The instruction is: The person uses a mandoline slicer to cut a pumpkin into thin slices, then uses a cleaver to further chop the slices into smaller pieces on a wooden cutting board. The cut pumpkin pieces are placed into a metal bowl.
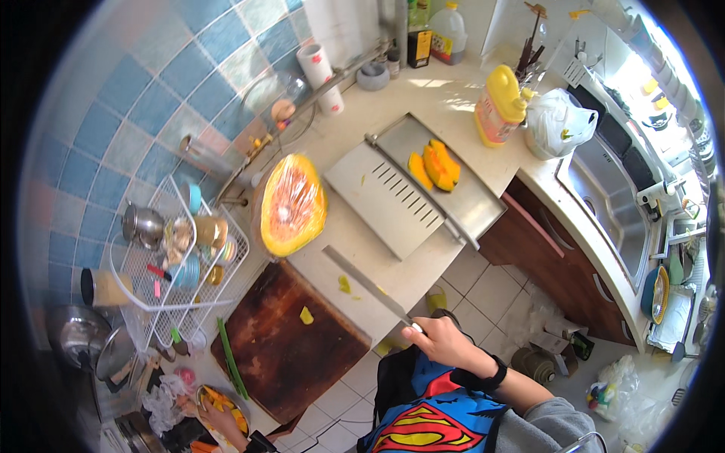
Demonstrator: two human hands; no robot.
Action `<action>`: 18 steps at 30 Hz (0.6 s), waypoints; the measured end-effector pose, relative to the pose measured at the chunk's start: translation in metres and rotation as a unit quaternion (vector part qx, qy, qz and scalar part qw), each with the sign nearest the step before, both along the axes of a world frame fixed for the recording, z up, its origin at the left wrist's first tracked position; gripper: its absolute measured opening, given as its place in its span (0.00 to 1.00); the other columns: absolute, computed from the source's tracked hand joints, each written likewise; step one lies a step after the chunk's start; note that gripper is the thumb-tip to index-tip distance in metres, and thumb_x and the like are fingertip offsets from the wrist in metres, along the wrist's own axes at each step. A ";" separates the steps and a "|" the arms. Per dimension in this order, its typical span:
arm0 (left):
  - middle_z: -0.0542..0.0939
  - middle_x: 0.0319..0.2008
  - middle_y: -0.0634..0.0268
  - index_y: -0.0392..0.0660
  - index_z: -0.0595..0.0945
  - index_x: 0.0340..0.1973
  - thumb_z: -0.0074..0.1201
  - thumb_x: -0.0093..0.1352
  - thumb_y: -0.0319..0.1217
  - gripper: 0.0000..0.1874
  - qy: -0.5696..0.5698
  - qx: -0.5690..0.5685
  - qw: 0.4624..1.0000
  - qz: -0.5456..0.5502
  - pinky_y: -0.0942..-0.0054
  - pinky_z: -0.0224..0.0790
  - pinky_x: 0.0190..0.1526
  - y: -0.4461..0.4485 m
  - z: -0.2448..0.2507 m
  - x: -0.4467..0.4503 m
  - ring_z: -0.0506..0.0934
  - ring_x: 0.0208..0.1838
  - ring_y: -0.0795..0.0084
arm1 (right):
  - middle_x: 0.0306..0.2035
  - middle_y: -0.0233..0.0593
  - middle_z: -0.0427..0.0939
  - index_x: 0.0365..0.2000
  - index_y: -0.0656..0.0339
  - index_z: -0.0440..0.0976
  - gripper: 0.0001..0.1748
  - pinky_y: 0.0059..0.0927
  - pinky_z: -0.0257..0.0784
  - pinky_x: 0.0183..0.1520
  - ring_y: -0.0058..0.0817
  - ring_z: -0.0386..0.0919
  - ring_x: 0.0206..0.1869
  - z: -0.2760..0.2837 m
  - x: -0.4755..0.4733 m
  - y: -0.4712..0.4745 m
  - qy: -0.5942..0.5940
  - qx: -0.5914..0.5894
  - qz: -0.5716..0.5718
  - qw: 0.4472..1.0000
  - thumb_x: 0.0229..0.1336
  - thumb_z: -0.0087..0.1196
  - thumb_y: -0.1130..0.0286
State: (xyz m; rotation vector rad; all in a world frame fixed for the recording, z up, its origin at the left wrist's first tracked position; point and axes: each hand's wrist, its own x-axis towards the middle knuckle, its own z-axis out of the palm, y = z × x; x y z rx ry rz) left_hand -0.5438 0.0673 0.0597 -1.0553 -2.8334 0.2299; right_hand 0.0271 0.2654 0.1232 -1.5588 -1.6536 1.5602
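My right hand (439, 341) grips the pale handle of a long-bladed kitchen knife (368, 286), its blade pointing up and left over the counter. At the lower left, my left hand (222, 420) is at a bowl of cut orange pumpkin pieces (226, 401); whether the fingers hold a piece or the rim is unclear. Between the hands lies a dark wooden chopping board (289, 351) with a small yellow scrap (306, 315) and a green scallion stalk (231, 359). A large cut pumpkin half (294, 206), its face under clear film, sits beyond the board.
Two pumpkin wedges (439, 165) lie in a metal tray (481, 209) beside a slotted metal plate (385, 198). Peel scraps (344, 284) are on the counter. A white wire rack (170, 306) holds jars at left. A yellow jug (498, 107) and bagged container (558, 124) stand near the sink (609, 198).
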 end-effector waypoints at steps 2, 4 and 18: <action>0.70 0.61 0.40 0.39 0.70 0.61 0.60 0.62 0.24 0.31 -0.050 0.052 0.996 -0.058 0.50 0.52 0.69 0.065 0.043 0.076 0.64 0.66 0.40 | 0.14 0.51 0.71 0.25 0.69 0.70 0.27 0.40 0.69 0.26 0.45 0.75 0.17 0.008 0.031 0.011 0.004 -0.042 -0.048 0.998 0.71 0.47 0.53; 0.73 0.56 0.48 0.38 0.72 0.59 0.57 0.63 0.23 0.27 -0.164 0.180 0.951 -0.192 0.55 0.59 0.64 0.138 0.067 0.182 0.69 0.61 0.46 | 0.13 0.46 0.71 0.24 0.69 0.70 0.27 0.36 0.68 0.23 0.36 0.75 0.16 0.008 0.060 0.028 0.001 -0.019 -0.111 0.994 0.71 0.48 0.54; 0.73 0.45 0.52 0.38 0.79 0.44 0.50 0.67 0.24 0.11 -0.225 0.049 0.867 -0.441 0.57 0.77 0.45 0.535 -0.069 0.587 0.76 0.47 0.52 | 0.10 0.30 0.67 0.20 0.62 0.65 0.24 0.23 0.60 0.16 0.18 0.68 0.12 -0.004 0.233 0.109 0.056 -0.018 -0.247 0.967 0.73 0.44 0.60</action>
